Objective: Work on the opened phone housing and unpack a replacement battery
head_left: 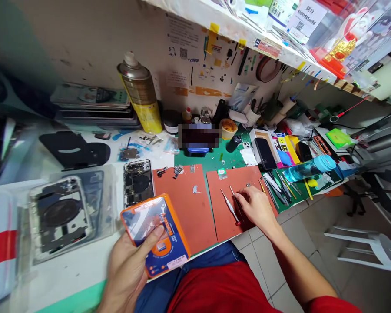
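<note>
My left hand (130, 265) grips a flat blue-and-orange battery package (167, 256), thumb across its front. My right hand (256, 206) is low over the right red-brown mat, fingers bent together around a slim, thin-tipped tool (233, 193), most of which the hand hides. Just left of it lies a silver precision screwdriver (228, 203) with a red end. An opened phone (137, 180) with its insides showing lies behind the battery package. Small metal parts (178, 171) and a small grey piece (196, 189) rest on the left red-brown mat (195, 226).
At left a phone housing (60, 217) lies on clear plastic. A spray can (143, 98) stands by the wall. Right of the mats are several tweezers and pens (278, 187), a blue water bottle (309, 168) and a boxed phone (264, 152). A shelf (247, 37) overhangs the bench.
</note>
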Action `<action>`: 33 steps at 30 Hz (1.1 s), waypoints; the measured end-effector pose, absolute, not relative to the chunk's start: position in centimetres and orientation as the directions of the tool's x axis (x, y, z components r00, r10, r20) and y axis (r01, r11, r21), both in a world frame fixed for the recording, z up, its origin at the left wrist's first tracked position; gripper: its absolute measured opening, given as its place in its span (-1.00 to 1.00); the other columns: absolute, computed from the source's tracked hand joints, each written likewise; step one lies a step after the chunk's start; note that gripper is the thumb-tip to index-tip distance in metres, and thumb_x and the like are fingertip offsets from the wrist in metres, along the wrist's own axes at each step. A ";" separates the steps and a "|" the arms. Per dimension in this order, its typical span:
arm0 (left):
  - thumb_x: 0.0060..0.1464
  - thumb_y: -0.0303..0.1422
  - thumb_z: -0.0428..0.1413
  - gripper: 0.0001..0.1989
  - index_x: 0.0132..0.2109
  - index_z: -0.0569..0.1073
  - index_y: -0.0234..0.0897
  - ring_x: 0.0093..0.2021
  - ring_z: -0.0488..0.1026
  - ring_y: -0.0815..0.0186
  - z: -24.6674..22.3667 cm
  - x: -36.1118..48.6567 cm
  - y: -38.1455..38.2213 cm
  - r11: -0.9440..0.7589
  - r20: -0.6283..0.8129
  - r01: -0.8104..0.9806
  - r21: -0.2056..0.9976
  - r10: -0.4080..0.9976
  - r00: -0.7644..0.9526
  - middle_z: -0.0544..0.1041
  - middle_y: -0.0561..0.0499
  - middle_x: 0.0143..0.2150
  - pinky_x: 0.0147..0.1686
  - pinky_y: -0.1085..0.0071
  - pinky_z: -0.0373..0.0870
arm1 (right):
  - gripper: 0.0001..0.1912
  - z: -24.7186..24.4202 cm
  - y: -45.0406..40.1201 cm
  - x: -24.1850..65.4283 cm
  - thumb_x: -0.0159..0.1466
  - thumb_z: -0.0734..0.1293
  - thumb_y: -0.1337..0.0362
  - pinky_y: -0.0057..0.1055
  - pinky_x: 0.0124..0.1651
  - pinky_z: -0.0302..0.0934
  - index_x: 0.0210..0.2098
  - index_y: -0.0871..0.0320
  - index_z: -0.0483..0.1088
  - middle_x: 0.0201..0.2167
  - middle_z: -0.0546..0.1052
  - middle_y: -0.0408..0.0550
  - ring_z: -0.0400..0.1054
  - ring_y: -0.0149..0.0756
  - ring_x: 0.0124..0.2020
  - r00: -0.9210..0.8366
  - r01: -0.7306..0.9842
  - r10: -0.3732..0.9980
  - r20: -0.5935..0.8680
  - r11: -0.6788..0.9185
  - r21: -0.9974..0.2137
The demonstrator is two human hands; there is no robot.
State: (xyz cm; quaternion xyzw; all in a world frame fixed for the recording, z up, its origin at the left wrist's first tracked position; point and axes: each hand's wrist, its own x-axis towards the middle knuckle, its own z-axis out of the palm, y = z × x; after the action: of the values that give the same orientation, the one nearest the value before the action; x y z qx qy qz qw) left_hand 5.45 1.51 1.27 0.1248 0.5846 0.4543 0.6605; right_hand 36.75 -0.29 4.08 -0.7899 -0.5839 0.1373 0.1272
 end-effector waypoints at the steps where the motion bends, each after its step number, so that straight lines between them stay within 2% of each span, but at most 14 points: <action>1: -0.57 -0.32 0.66 -0.15 0.01 0.64 -0.27 -0.25 0.75 -0.03 1.1 5.3 1.4 0.547 -0.652 -0.467 0.695 0.753 -0.089 0.78 -0.10 -0.15 -0.25 0.19 0.76 | -0.76 4.2 -0.4 36.7 0.48 0.34 0.17 -0.32 -0.15 0.25 -0.26 0.09 0.60 -0.23 0.66 0.02 0.57 -0.12 -0.20 0.282 0.889 0.955 -0.093 -0.296 -0.349; 4: -0.48 -0.24 0.66 -0.19 0.03 0.65 -0.22 -0.26 0.75 0.06 0.8 5.0 1.4 0.524 -0.648 -0.509 0.683 0.756 -0.091 0.77 -0.05 -0.14 -0.22 0.22 0.76 | -0.78 4.4 -1.3 36.6 0.44 0.37 0.21 -0.34 -0.20 0.20 -0.32 0.10 0.58 -0.28 0.65 0.02 0.56 -0.13 -0.24 0.300 0.884 0.940 -0.162 -0.338 -0.322; 8: -0.59 -0.22 0.68 -0.25 -0.12 0.66 -0.25 -0.37 0.71 0.15 0.9 5.0 1.7 0.508 -0.662 -0.544 0.668 0.740 -0.122 0.76 0.00 -0.25 -0.31 0.29 0.75 | -0.84 4.3 -2.4 36.2 0.35 0.39 0.29 -0.35 -0.26 0.14 -0.37 0.11 0.57 -0.31 0.66 0.02 0.54 -0.14 -0.29 0.315 0.867 0.922 -0.223 -0.375 -0.329; 10: -0.62 -0.22 0.68 -0.25 -0.15 0.66 -0.26 -0.41 0.70 0.16 1.0 5.1 1.7 0.492 -0.652 -0.560 0.667 0.748 -0.120 0.76 0.00 -0.27 -0.35 0.28 0.75 | -0.84 4.3 -2.5 36.4 0.29 0.38 0.31 -0.35 -0.30 0.13 -0.41 0.11 0.56 -0.40 0.64 0.00 0.52 -0.17 -0.36 0.319 0.849 0.919 -0.233 -0.386 -0.360; 13: -0.62 -0.24 0.68 -0.25 -0.15 0.65 -0.28 -0.43 0.69 0.15 0.8 5.1 1.5 0.459 -0.616 -0.582 0.671 0.782 -0.094 0.75 -0.02 -0.29 -0.36 0.27 0.74 | -0.83 4.6 -2.4 37.2 0.26 0.38 0.21 -0.34 -0.34 0.16 -0.44 0.10 0.55 -0.51 0.61 -0.04 0.46 -0.20 -0.46 0.339 0.801 0.916 -0.213 -0.400 -0.446; 16: -0.55 -0.24 0.68 -0.32 -0.19 0.63 -0.30 -0.45 0.68 0.17 0.6 5.1 1.2 0.451 -0.597 -0.585 0.674 0.799 -0.072 0.74 -0.03 -0.33 -0.37 0.28 0.72 | -0.67 5.2 -2.3 37.8 0.29 0.38 0.01 -0.34 -0.37 0.29 -0.20 0.14 0.60 -0.43 0.64 -0.02 0.48 -0.22 -0.47 0.357 0.730 0.918 -0.173 -0.389 -0.562; 18: -0.50 -0.22 0.67 -0.35 -0.21 0.61 -0.31 -0.45 0.67 0.17 0.6 5.0 1.0 0.444 -0.591 -0.585 0.679 0.803 -0.077 0.74 -0.05 -0.34 -0.38 0.29 0.71 | -0.54 5.8 -2.3 37.2 0.32 0.41 -0.07 -0.33 -0.44 0.34 -0.05 0.19 0.58 -0.45 0.62 -0.03 0.48 -0.23 -0.52 0.366 0.569 0.912 -0.186 -0.377 -0.731; 20: -0.47 -0.22 0.66 -0.35 -0.19 0.62 -0.32 -0.43 0.67 0.16 0.5 5.0 0.9 0.437 -0.585 -0.585 0.683 0.807 -0.081 0.74 -0.07 -0.31 -0.37 0.28 0.70 | -0.58 6.4 -2.3 35.4 0.30 0.51 -0.05 -0.35 -0.51 0.36 -0.07 0.17 0.56 -0.50 0.60 -0.09 0.50 -0.24 -0.56 0.360 0.250 0.908 -0.212 -0.313 -0.916; 22: -0.45 -0.22 0.65 -0.35 -0.18 0.62 -0.33 -0.42 0.68 0.15 0.5 5.0 0.9 0.434 -0.578 -0.584 0.686 0.813 -0.074 0.74 -0.09 -0.30 -0.37 0.28 0.70 | -0.67 7.1 -2.1 32.4 0.24 0.61 0.06 -0.39 -0.52 0.42 -0.17 0.10 0.53 -0.48 0.63 -0.12 0.58 -0.22 -0.50 0.356 -0.088 0.912 -0.203 -0.183 -0.979; 24: -0.44 -0.21 0.65 -0.36 -0.18 0.62 -0.33 -0.43 0.67 0.17 0.3 5.0 0.8 0.431 -0.570 -0.583 0.689 0.819 -0.068 0.74 -0.08 -0.31 -0.39 0.31 0.68 | -0.73 7.4 -1.8 28.7 0.26 0.62 0.13 -0.40 -0.48 0.51 -0.18 0.06 0.53 -0.40 0.69 -0.11 0.68 -0.17 -0.39 0.360 -0.258 0.918 -0.164 -0.071 -0.964; 27: -0.39 -0.21 0.64 -0.41 -0.19 0.62 -0.33 -0.44 0.65 0.21 0.1 5.0 0.7 0.420 -0.553 -0.583 0.695 0.831 -0.061 0.73 -0.07 -0.32 -0.41 0.38 0.65 | -0.76 6.9 -1.1 23.5 0.34 0.57 0.11 -0.25 -0.26 0.67 -0.11 0.09 0.60 -0.23 0.76 -0.01 0.73 -0.08 -0.21 0.351 -0.345 0.931 -0.097 0.032 -0.938; 29: -0.35 -0.22 0.62 -0.43 -0.18 0.62 -0.33 -0.42 0.67 0.19 0.1 5.0 0.6 0.412 -0.539 -0.582 0.701 0.840 -0.054 0.73 -0.08 -0.30 -0.37 0.36 0.66 | -0.78 6.2 -0.7 21.1 0.37 0.55 0.11 -0.18 -0.16 0.69 -0.10 0.10 0.62 -0.18 0.76 0.00 0.73 -0.07 -0.18 0.351 -0.363 0.934 -0.074 0.063 -0.930; 33: -0.27 -0.22 0.59 -0.45 -0.12 0.63 -0.32 -0.29 0.73 0.02 0.1 5.0 0.5 0.407 -0.516 -0.574 0.710 0.856 -0.031 0.75 -0.15 -0.23 -0.20 0.16 0.72 | -0.78 5.2 -0.1 19.1 0.39 0.53 0.09 -0.12 -0.10 0.71 -0.12 0.10 0.63 -0.17 0.77 -0.01 0.73 -0.04 -0.16 0.341 -0.342 0.936 -0.091 0.033 -0.939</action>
State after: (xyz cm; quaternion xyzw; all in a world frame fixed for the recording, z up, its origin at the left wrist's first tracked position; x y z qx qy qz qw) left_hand 4.97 0.48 0.09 0.1439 0.4900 0.5249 0.6809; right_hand 19.05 -0.12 5.24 -0.4940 -0.3004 0.4892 0.6530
